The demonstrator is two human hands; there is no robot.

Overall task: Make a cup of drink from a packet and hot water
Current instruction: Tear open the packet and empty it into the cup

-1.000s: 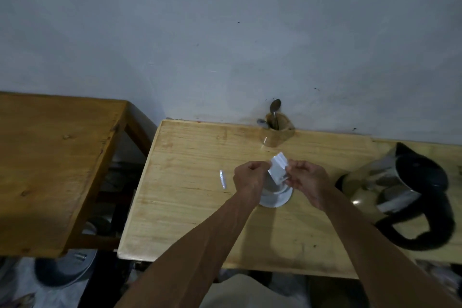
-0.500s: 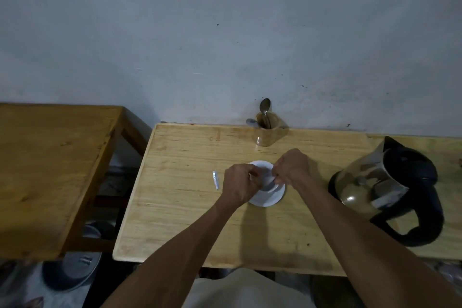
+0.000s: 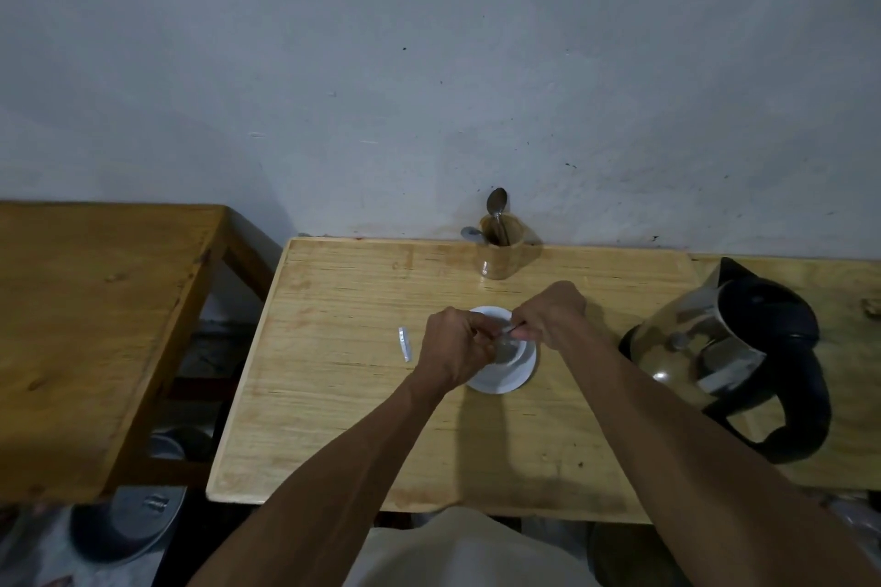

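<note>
A white cup [image 3: 511, 352] stands on a white saucer [image 3: 500, 382] in the middle of the light wooden table [image 3: 333, 396]. My left hand [image 3: 453, 348] and my right hand [image 3: 548, 312] meet just above the cup's rim. Between their fingertips they pinch a small silvery packet [image 3: 508, 330], held low over the cup's mouth; only a thin edge of it shows. What is inside the cup is hidden by my hands. A torn-off silvery strip [image 3: 404, 344] lies on the table left of my left hand.
A steel kettle [image 3: 705, 348] with a black lid and handle stands at the right. A wooden holder [image 3: 503, 255] with spoons sits by the wall. A darker wooden table [image 3: 95, 324] stands to the left, with pot lids [image 3: 128, 520] on the floor.
The packet was held up white and plain above the cup; both hands have brought it down to the cup's mouth and closed in around it.
</note>
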